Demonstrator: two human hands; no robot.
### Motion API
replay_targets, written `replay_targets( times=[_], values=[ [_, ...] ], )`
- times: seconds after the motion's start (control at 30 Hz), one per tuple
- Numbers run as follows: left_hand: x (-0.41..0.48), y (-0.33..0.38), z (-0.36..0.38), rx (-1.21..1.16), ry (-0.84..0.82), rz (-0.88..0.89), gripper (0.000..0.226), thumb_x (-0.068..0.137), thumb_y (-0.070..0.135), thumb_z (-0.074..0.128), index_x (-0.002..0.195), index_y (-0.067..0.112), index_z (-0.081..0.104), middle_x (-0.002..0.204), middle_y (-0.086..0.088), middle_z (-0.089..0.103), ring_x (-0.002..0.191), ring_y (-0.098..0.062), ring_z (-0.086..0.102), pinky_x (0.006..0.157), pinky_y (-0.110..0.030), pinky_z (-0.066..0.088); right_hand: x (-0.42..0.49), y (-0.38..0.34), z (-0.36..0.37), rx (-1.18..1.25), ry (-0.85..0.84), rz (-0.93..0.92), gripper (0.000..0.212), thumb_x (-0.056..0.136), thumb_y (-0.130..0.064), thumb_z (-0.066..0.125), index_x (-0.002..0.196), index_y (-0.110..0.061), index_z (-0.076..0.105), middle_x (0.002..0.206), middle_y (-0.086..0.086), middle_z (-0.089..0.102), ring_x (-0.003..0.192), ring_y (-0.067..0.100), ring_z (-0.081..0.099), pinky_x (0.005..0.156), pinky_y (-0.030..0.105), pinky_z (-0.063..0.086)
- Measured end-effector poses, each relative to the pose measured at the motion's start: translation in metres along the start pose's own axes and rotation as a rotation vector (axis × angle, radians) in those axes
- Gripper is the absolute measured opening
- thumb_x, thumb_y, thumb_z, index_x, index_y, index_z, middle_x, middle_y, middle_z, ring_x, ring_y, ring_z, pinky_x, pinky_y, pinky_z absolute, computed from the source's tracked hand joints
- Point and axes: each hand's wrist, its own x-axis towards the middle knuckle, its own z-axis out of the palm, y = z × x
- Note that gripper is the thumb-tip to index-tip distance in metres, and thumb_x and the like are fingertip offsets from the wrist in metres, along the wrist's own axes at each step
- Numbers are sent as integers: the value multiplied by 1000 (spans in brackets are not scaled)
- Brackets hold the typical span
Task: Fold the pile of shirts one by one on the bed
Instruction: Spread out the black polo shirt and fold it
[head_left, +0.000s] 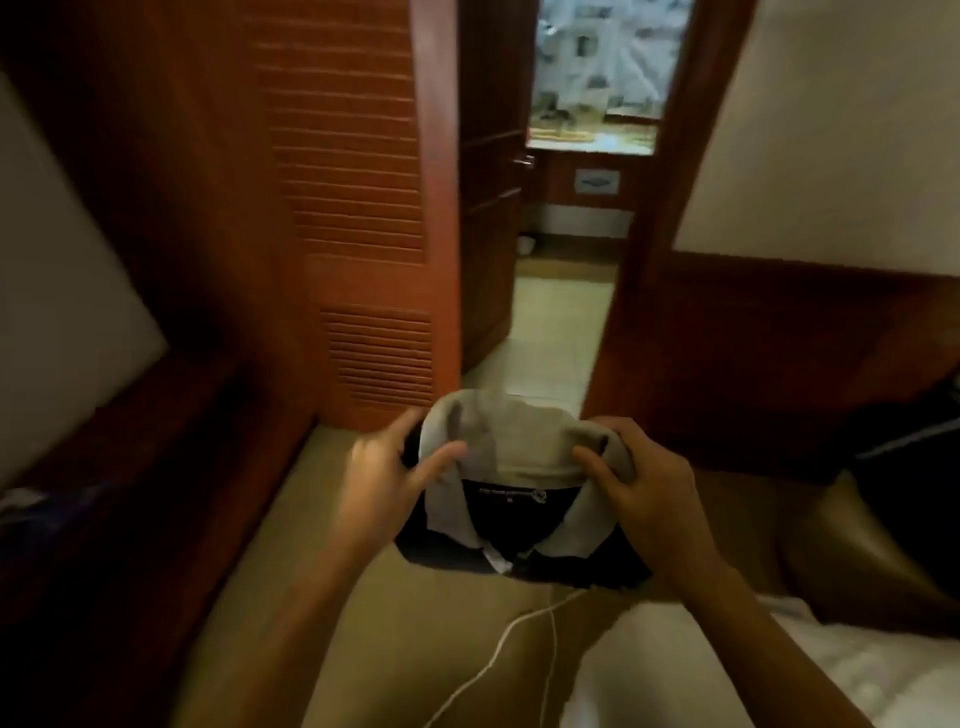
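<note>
A folded dark polo shirt (519, 545) with a grey collar is held up over the tan bedspread (415, 623), collar side facing me. My left hand (387, 478) grips its left edge, thumb on top of the collar and fingers behind. My right hand (639, 488) grips the right edge the same way, thumb pressed on the collar. A dark pile of clothing (904, 467) lies on the bed at the far right, partly cut off by the frame edge.
A louvred wooden wardrobe (353, 208) stands ahead on the left, beside an open doorway (561, 260) onto a tiled floor. A white cable (519, 639) runs across the bed below the shirt. White bedding (727, 675) lies at the lower right.
</note>
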Motion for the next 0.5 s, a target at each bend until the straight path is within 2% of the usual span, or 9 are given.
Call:
replay_targets(
  times=[0.07,0.17,0.3,0.43,0.5],
  values=[
    [2,-29,-47,67,63,-94,39,85,68,60,85,29,57,69,7,59,59,-7,53,55,-32,43,47,-17,50,53,-90,-95,26,95,-54,54,109,-34,61,94,-16,68,85,2,65,71,26,54],
    [-7,-66,-106,154,166,-231,46,86,67,63,84,22,59,70,2,59,62,-14,55,58,-40,46,100,-47,124,143,-207,-211,16,92,-57,55,96,-42,57,88,-21,66,82,-3,63,68,15,48],
    [-21,-106,-155,256,358,-394,42,85,71,61,88,29,62,79,8,66,69,-14,64,56,-29,48,152,-79,213,282,-357,-354,16,91,-48,62,93,-32,62,78,-20,65,74,1,64,60,18,48],
    [-17,-136,-181,385,537,-511,45,84,73,60,94,29,64,81,8,68,70,-13,65,59,-38,49,207,-98,287,412,-523,-479,16,91,-47,62,94,-32,64,77,-23,66,73,-2,65,53,10,43],
    [-7,-147,-188,412,641,-573,41,82,75,60,97,37,65,86,14,69,74,-11,67,60,-36,52,241,-106,320,454,-609,-528,16,92,-49,61,96,-34,64,79,-22,67,74,-3,65,52,8,40]
  ],
)
